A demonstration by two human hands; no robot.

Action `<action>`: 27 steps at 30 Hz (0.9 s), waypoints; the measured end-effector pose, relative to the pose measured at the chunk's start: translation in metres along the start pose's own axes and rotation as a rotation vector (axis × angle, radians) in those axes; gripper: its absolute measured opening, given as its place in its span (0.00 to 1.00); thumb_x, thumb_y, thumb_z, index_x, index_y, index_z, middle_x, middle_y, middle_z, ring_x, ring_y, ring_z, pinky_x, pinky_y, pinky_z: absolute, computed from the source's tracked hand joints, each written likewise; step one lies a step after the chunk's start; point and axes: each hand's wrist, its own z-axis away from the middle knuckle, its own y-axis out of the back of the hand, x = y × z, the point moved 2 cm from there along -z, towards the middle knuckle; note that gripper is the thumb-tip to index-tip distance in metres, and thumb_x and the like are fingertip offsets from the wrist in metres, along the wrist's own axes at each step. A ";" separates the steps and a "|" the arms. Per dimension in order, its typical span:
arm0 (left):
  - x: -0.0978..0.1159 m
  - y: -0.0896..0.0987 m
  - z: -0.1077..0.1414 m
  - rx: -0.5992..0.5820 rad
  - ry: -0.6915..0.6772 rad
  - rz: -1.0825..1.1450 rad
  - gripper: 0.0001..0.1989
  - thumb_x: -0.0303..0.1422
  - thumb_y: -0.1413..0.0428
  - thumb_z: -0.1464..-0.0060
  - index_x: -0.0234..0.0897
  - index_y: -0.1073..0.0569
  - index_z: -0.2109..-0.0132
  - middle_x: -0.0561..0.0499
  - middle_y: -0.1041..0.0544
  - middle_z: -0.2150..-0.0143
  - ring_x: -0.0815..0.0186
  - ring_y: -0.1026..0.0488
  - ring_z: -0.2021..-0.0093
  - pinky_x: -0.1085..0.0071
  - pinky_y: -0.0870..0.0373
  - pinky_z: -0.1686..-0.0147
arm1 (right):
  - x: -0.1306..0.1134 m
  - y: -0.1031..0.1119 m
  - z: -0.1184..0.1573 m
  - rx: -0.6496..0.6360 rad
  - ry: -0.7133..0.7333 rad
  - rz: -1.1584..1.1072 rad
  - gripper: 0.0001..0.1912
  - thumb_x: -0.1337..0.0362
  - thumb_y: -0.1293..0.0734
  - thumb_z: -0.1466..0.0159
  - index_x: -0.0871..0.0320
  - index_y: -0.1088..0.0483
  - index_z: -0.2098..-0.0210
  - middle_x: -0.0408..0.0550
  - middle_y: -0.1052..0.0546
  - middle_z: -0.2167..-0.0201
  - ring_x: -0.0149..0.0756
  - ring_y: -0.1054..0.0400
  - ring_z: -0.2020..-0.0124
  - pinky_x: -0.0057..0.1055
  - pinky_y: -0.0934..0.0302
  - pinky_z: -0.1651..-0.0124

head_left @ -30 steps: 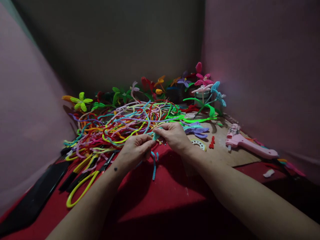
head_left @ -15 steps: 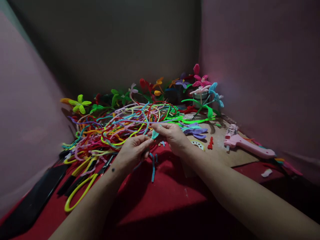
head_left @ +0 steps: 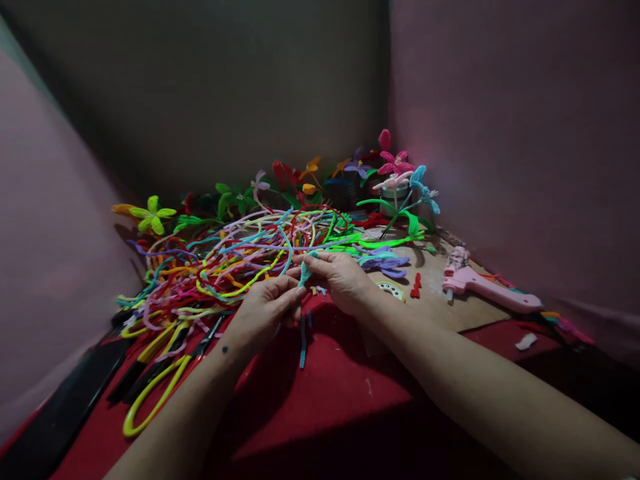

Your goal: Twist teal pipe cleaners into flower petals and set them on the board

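Note:
Between my two hands is a light blue pipe-cleaner petal (head_left: 307, 269), a small leaf-shaped loop. My left hand (head_left: 273, 303) pinches its lower end between thumb and fingers. My right hand (head_left: 340, 277) grips its upper part from the right side. A short blue pipe-cleaner piece (head_left: 303, 343) lies on the red cloth (head_left: 335, 387) just below my hands. Behind them spreads a tangled heap of coloured pipe cleaners (head_left: 240, 247). Purple and blue petals (head_left: 387, 260) lie just right of my right hand.
A pink glue gun (head_left: 490, 287) rests on a brown board (head_left: 445, 310) at the right, near a tape roll (head_left: 390, 290) and a red twisted piece (head_left: 416, 285). Yellow-handled scissors (head_left: 155, 397) lie at the left. Finished pipe-cleaner flowers (head_left: 395, 163) stand along the back.
The petal is now tilted more upright, with my right fingers higher on it and my left fingers at its lower end. The whole view has shifted slightly.

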 end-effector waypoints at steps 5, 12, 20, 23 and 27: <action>0.001 0.000 0.000 -0.010 -0.011 0.043 0.11 0.37 0.45 0.52 0.33 0.31 0.74 0.55 0.31 0.81 0.73 0.36 0.79 0.76 0.40 0.74 | 0.001 0.001 -0.001 0.054 0.074 0.056 0.11 0.59 0.33 0.48 0.62 0.34 0.74 0.41 0.28 0.82 0.26 0.35 0.80 0.27 0.38 0.69; -0.014 -0.001 -0.008 0.024 -0.004 0.393 0.11 0.38 0.45 0.50 0.34 0.27 0.65 0.53 0.27 0.73 0.73 0.33 0.73 0.79 0.37 0.70 | -0.002 -0.007 0.005 0.118 0.188 0.201 0.08 0.64 0.32 0.50 0.62 0.35 0.79 0.38 0.32 0.83 0.23 0.40 0.80 0.23 0.43 0.73; -0.016 0.001 -0.006 0.077 0.035 0.414 0.09 0.36 0.41 0.55 0.33 0.26 0.69 0.54 0.28 0.76 0.75 0.36 0.77 0.80 0.39 0.77 | -0.002 -0.007 0.008 0.142 0.187 0.264 0.07 0.66 0.34 0.50 0.63 0.35 0.82 0.37 0.35 0.85 0.22 0.44 0.82 0.23 0.47 0.75; -0.014 0.001 -0.004 0.108 0.019 0.349 0.10 0.36 0.41 0.55 0.33 0.25 0.68 0.53 0.28 0.75 0.74 0.36 0.76 0.79 0.39 0.76 | 0.000 -0.008 0.008 0.135 0.180 0.262 0.07 0.67 0.34 0.50 0.63 0.34 0.81 0.37 0.35 0.85 0.22 0.44 0.82 0.24 0.48 0.75; -0.013 0.001 -0.005 0.112 -0.004 0.287 0.11 0.36 0.41 0.54 0.34 0.25 0.65 0.54 0.29 0.75 0.74 0.36 0.76 0.78 0.39 0.75 | 0.000 -0.009 0.008 0.141 0.180 0.247 0.06 0.67 0.34 0.50 0.63 0.33 0.80 0.38 0.34 0.84 0.23 0.43 0.81 0.24 0.48 0.74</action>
